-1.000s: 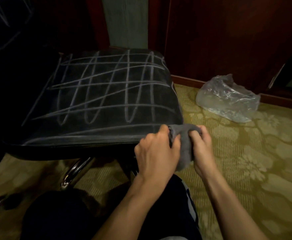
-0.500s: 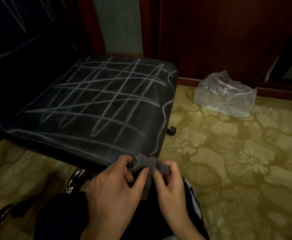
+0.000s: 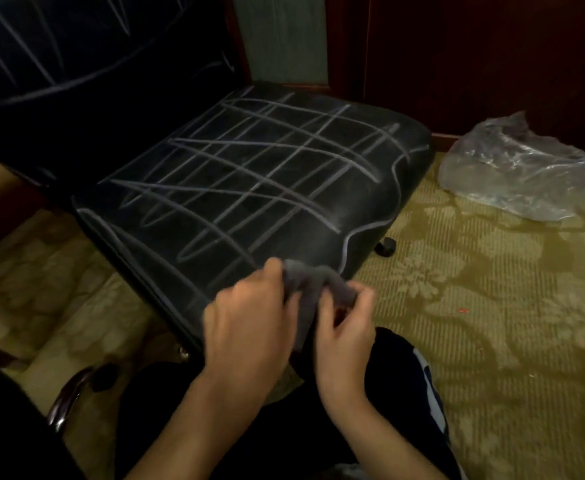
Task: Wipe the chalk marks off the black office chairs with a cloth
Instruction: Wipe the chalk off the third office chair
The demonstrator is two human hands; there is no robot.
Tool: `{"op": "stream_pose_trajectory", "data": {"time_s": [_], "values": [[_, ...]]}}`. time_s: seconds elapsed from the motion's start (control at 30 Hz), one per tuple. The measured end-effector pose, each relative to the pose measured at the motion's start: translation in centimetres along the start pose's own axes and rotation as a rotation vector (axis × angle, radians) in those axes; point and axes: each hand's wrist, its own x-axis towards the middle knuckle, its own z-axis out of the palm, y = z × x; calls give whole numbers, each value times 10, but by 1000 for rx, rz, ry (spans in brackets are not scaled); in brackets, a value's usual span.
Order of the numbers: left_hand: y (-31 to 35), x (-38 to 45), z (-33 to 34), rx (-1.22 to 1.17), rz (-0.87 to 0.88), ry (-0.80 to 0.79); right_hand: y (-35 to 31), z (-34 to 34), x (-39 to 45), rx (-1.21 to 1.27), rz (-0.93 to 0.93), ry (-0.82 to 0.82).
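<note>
A black office chair seat (image 3: 249,188) fills the middle of the view, crossed all over with white chalk lines. Its backrest (image 3: 76,64) at the upper left also carries chalk strokes. A small grey cloth (image 3: 313,282) is bunched at the seat's near corner. My left hand (image 3: 249,323) pinches the cloth's left side and my right hand (image 3: 344,320) pinches its right side. Part of the cloth hangs down between the two hands.
A crumpled clear plastic bag (image 3: 519,168) lies on the patterned carpet (image 3: 492,306) at the right, by the dark wooden wall. A chair caster (image 3: 386,247) shows under the seat's right edge. A chrome chair leg (image 3: 69,396) sits at the lower left. My knees are below the hands.
The view has shifted so the seat sits further right and turned. Both hands stayed on the cloth and reworked their hold at the seat's near corner.
</note>
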Motion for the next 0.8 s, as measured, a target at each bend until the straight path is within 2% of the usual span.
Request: {"op": "stream_pose_trajectory", "data": {"time_s": [0.1, 0.17, 0.2, 0.3, 0.37, 0.47, 0.53, 0.6, 0.7, 0.8], "values": [[-31, -30, -9, -35, -66, -29, 1, 6, -34, 32, -26, -128], [-41, -34, -4, -17, -81, 21, 1, 12, -36, 44, -33, -152], [-36, -29, -4, -14, -90, -4, 2, 14, -30, 50, -36, -137], [-10, 4, 9, -58, -108, 60, 4, 14, 10, 88, -12, 0], [12, 24, 19, -84, -63, 29, 5, 13, 35, 48, -28, 78], [10, 22, 24, -151, -30, 86, 4, 15, 35, -34, -79, 109], [-16, 2, 24, -187, -53, 195, 3, 20, 14, -64, -148, 32], [-43, -26, 26, -238, -177, 289, -1, 24, -7, -70, -235, -130], [-66, -46, 27, -291, -391, 277, -8, 29, -20, -170, -452, -294], [-56, -30, 31, -319, -300, 342, -11, 25, -7, -138, -323, -284]]}}
